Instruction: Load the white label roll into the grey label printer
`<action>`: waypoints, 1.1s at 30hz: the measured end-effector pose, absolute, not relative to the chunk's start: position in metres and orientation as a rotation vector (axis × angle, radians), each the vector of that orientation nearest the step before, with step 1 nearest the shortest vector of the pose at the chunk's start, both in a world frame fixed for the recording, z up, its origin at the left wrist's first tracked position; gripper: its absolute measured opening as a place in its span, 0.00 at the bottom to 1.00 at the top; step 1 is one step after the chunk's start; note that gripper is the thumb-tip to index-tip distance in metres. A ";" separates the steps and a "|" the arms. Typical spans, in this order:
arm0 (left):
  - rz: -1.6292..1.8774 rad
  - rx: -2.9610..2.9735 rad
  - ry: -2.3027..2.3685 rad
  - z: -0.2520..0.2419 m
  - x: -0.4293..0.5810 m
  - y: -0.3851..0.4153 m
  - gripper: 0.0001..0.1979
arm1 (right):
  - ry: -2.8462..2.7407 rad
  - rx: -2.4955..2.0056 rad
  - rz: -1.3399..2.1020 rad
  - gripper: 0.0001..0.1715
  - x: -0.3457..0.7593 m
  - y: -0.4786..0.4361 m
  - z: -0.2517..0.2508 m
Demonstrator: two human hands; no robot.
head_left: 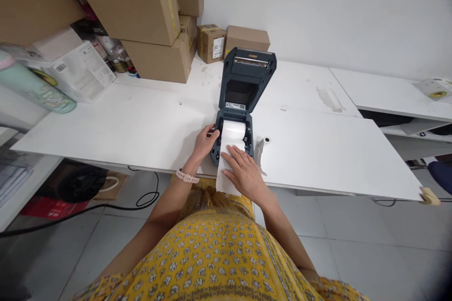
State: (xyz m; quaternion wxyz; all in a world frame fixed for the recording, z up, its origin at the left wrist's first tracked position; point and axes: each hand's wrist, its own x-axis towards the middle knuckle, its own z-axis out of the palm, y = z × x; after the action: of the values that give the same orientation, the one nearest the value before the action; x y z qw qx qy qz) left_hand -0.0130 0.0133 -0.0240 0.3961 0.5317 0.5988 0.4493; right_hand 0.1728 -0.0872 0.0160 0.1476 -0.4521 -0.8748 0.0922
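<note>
A dark label printer stands on the table with its lid raised. Inside it sits a roll of white labels, and its loose strip hangs out over the front edge towards me. My left hand holds the printer's left side, thumb on the rim and fingers bent. Across the strip, my right hand lies flat with its fingers stretched out, pressing on the paper; it hides part of the printer's front. Right of the printer lies a small white paper roll with a loose curled end.
Cardboard boxes are stacked at the back left, with a smaller taped box beside them. A mint bottle leans at the far left. The white table ends close to my body. A black cable runs below.
</note>
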 end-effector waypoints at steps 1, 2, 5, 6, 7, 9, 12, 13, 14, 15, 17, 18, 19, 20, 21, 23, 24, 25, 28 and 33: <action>1.141 1.343 1.514 -0.025 -0.013 0.013 0.21 | -2.519 -1.295 0.258 0.28 0.173 -0.087 0.016; 1.146 1.337 1.508 -0.026 -0.013 0.013 0.21 | -2.519 -1.290 0.249 0.28 0.173 -0.087 0.016; 1.154 1.309 1.479 -0.028 -0.014 0.014 0.22 | -2.520 -1.289 0.217 0.28 0.173 -0.088 0.015; 1.155 1.298 1.472 -0.029 -0.014 0.014 0.22 | -2.522 -1.291 0.207 0.28 0.173 -0.088 0.015; 1.155 1.289 1.466 -0.029 -0.014 0.014 0.23 | -2.526 -1.294 0.200 0.28 0.173 -0.089 0.014; 1.153 1.273 1.461 -0.029 -0.014 0.014 0.23 | -2.530 -1.295 0.195 0.29 0.172 -0.089 0.014; 1.145 1.241 1.449 -0.026 -0.012 0.011 0.24 | -2.532 -1.291 0.198 0.30 0.173 -0.089 0.014; 1.144 1.225 1.430 -0.024 -0.011 0.008 0.25 | -2.531 -1.287 0.199 0.30 0.173 -0.089 0.014; 1.148 1.207 1.406 -0.022 -0.010 0.005 0.25 | -2.530 -1.282 0.204 0.30 0.174 -0.089 0.014; 1.158 1.187 1.378 -0.020 -0.009 0.001 0.25 | -2.529 -1.277 0.210 0.30 0.174 -0.089 0.014; 1.184 1.137 1.335 -0.016 -0.006 -0.006 0.24 | -2.524 -1.268 0.227 0.31 0.175 -0.089 0.013; 1.191 1.111 1.321 -0.014 -0.005 -0.009 0.23 | -2.519 -1.267 0.235 0.31 0.175 -0.089 0.013; 1.194 1.091 1.311 -0.013 -0.005 -0.011 0.23 | -2.515 -1.266 0.243 0.31 0.175 -0.089 0.013; 1.191 1.076 1.299 -0.011 -0.005 -0.012 0.24 | -2.512 -1.266 0.248 0.31 0.175 -0.089 0.013; 1.184 1.069 1.282 -0.011 -0.005 -0.012 0.25 | -2.510 -1.265 0.250 0.31 0.175 -0.088 0.013; 1.176 1.065 1.238 -0.011 -0.005 -0.010 0.27 | -2.513 -1.260 0.249 0.31 0.176 -0.088 0.013; 1.175 1.063 1.220 -0.011 -0.006 -0.008 0.28 | -2.515 -1.257 0.249 0.31 0.176 -0.088 0.013; 1.174 1.060 1.209 -0.011 -0.006 -0.007 0.29 | -2.517 -1.255 0.250 0.31 0.176 -0.088 0.013; 1.176 1.051 1.210 -0.012 -0.006 -0.006 0.29 | -2.515 -1.249 0.261 0.32 0.176 -0.087 0.013; 1.177 1.054 1.208 -0.007 0.000 -0.022 0.29 | -2.492 -1.243 0.329 0.32 0.176 -0.088 0.013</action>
State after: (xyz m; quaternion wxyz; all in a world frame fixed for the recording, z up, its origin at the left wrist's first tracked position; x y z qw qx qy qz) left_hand 0.0003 -0.0220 -0.0069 0.5448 0.4445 0.5094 0.4961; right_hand 0.1760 -0.0878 0.0131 0.1680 -0.4368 -0.8761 0.1158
